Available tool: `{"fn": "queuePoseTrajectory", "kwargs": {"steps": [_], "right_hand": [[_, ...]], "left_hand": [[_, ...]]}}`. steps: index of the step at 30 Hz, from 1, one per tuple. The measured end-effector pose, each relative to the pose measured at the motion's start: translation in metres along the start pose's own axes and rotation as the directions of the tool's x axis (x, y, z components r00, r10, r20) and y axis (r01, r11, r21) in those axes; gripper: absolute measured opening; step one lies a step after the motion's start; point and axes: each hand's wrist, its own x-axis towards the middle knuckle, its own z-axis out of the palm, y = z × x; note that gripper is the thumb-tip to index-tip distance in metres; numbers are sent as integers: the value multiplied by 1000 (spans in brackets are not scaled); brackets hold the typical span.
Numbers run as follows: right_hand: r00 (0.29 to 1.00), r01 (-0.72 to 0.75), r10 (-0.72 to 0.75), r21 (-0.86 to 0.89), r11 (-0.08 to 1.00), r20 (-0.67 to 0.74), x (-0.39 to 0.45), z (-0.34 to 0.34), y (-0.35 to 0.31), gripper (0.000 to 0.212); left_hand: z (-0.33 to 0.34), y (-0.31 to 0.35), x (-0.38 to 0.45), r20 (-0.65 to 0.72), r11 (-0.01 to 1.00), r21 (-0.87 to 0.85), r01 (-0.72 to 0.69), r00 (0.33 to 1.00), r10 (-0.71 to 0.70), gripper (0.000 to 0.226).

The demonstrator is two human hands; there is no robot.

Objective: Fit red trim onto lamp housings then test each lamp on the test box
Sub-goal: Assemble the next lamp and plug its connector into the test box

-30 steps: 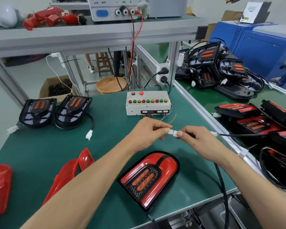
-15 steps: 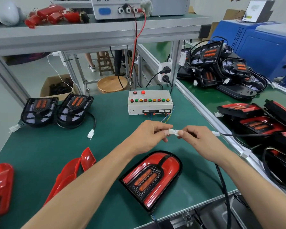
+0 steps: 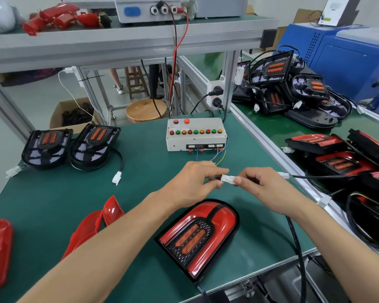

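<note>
Head camera is looking down on a green matte bench. The left hand and right hand are meeting above it, each pinching one half of a white plastic connector; whether the halves are fully seated is hard to make out. The black cable is running from under the right wrist off the bench's near edge. A glossy red-trimmed lamp is lying face up just below the hands. The grey test box with coloured round buttons is sitting beyond; its labels are too small to read. Loose red trim pieces are lying left, partly cut off.
</note>
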Motion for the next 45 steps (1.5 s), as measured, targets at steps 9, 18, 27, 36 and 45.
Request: {"fn": "queuePoseTrajectory", "kwargs": {"steps": [9,18,27,36,45], "right_hand": [[999,41,-41,113,993,-1,0,2,-5,39],[1000,22,-24,149,989,13,-2,1,-12,33],[1000,18,-18,216,976,-1,-2,2,-13,30],[1000,27,-26,266,963,-9,-5,5,-11,28],[998,-43,50,228,973,-23,-7,9,-18,33]], "left_hand": [[-3,5,2,-2,995,41,-88,996,88,31],[-16,9,3,11,988,95,-118,993,117,18],[-18,13,7,15,950,160,-267,963,268,14],[-12,7,4,26,943,157,-294,956,293,14],[-8,3,4,33,957,168,-236,972,233,16]]}}
